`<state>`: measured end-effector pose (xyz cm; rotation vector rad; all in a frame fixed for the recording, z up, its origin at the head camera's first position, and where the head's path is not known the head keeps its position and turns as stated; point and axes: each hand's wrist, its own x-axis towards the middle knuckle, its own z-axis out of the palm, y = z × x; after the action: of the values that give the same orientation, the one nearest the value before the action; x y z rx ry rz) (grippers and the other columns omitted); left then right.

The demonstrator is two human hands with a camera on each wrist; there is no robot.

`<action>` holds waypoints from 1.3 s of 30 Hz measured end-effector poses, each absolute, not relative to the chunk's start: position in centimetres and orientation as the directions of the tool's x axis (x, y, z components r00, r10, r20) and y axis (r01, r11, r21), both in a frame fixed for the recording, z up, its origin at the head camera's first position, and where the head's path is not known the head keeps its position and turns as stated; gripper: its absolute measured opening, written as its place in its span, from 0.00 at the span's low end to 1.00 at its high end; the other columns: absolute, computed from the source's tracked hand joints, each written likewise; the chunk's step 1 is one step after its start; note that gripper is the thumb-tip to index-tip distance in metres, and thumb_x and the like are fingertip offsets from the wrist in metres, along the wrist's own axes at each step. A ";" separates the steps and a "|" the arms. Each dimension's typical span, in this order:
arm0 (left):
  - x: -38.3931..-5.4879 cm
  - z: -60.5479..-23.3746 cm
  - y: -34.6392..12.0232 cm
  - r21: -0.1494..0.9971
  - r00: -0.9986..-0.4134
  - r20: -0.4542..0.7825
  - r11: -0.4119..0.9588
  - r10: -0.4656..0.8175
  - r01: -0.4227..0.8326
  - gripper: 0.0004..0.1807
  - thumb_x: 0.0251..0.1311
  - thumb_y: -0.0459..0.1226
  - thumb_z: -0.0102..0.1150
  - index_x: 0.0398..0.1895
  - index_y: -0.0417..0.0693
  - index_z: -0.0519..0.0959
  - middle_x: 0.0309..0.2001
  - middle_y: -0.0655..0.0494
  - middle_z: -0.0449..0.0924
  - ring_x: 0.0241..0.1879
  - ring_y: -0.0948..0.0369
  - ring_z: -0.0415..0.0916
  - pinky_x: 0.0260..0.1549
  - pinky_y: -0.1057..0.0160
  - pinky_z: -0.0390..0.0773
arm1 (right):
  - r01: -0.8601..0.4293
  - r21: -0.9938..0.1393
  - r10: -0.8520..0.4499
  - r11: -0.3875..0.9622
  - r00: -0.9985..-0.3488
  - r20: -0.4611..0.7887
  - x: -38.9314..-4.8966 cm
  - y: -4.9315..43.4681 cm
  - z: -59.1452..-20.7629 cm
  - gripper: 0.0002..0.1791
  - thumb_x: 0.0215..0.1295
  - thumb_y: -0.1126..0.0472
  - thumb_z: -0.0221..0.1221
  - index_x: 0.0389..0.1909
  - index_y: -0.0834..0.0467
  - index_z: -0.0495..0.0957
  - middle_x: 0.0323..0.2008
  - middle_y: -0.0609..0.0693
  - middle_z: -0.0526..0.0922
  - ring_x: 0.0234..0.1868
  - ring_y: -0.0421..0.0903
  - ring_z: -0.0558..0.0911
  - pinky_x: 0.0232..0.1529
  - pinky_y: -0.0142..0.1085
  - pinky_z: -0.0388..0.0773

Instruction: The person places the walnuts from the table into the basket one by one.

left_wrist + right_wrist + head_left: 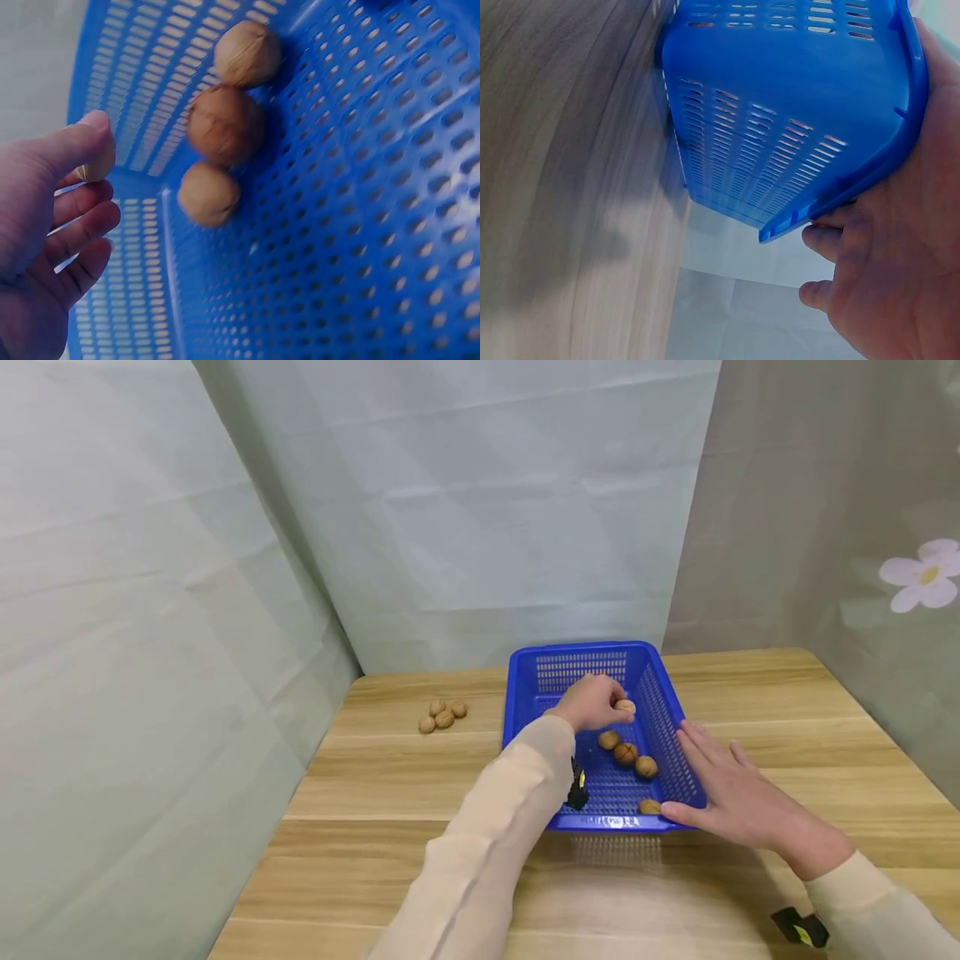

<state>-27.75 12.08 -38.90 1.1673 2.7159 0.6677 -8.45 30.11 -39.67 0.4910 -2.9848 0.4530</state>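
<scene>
My left hand (594,702) pinches a walnut (625,706) between thumb and fingers, inside the far half of a blue plastic basket (517,693). In the left wrist view that walnut (97,160) shows partly behind the thumb. Below the hand, a darker brown walnut (626,754) sits on the basket floor between two paler ones. Another walnut (650,807) lies in the near right corner, by my right thumb. My right hand (731,789) rests on the basket's right rim near that corner, fingers extended. From the right wrist view, its palm and fingers (825,241) are at the rim's outer side.
Several walnuts (444,718) lie grouped on the wooden table (360,785), left of the basket. Pale cloth (465,527) hangs behind and on both sides of the table. A black strap piece (799,928) shows at the right sleeve.
</scene>
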 end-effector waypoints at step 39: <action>-27.3 -37.9 11.2 0.625 -0.671 0.013 0.518 0.741 0.584 0.18 0.63 0.39 0.61 0.55 0.44 0.80 0.49 0.58 0.83 0.44 0.69 0.78 0.42 0.76 0.74 | -0.341 -0.274 -0.315 0.899 -0.939 0.134 -8.3 29.5 -39.8 0.56 0.61 0.36 0.58 0.74 0.68 0.45 0.74 0.63 0.44 0.74 0.62 0.45 0.66 0.66 0.37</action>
<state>-27.28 11.24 -37.88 1.1184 2.5049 0.8871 -8.34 29.51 -39.84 0.5153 -2.9771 0.4537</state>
